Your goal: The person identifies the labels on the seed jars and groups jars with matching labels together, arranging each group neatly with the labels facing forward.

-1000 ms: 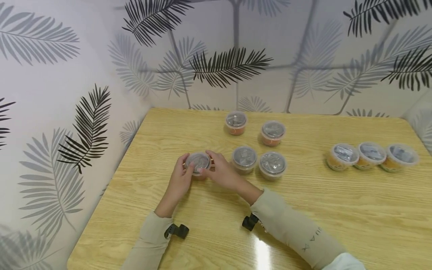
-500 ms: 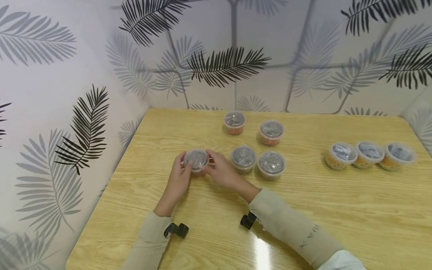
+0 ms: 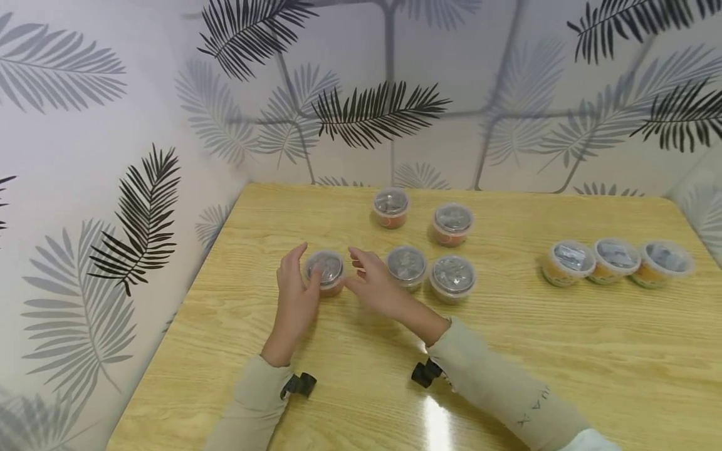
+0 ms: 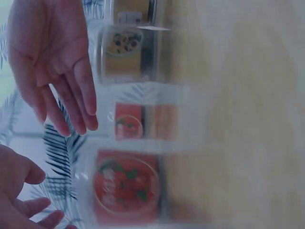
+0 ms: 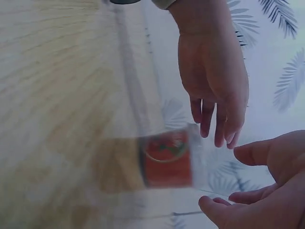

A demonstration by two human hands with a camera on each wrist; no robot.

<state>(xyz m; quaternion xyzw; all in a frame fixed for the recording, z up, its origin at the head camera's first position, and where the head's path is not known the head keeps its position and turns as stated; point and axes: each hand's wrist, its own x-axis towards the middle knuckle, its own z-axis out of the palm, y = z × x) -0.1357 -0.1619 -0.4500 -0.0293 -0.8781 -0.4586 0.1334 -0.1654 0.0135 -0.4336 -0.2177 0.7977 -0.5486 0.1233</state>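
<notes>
A small round lidded tub with a red tomato-picture label stands on the wooden table. My left hand is at its left side, thumb over the lid's near edge; whether it touches the tub, I cannot tell. To the right of the tub, my right hand is held apart from it, fingers loosely bent and holding nothing. In the right wrist view the same tub appears near both hands. Just right of my right hand sit two more tubs, a nearer one and another.
Two red-label tubs stand farther back, one at the left and one at the right. Three orange tubs touch in a row at the right, with the middle one between its neighbours. A leaf-patterned cloth hangs behind the table.
Both hands held the red-label tub between them earlier. My right hand has now let go and moved slightly right; my left fingers have straightened and loosened. The tub stays in place.
</notes>
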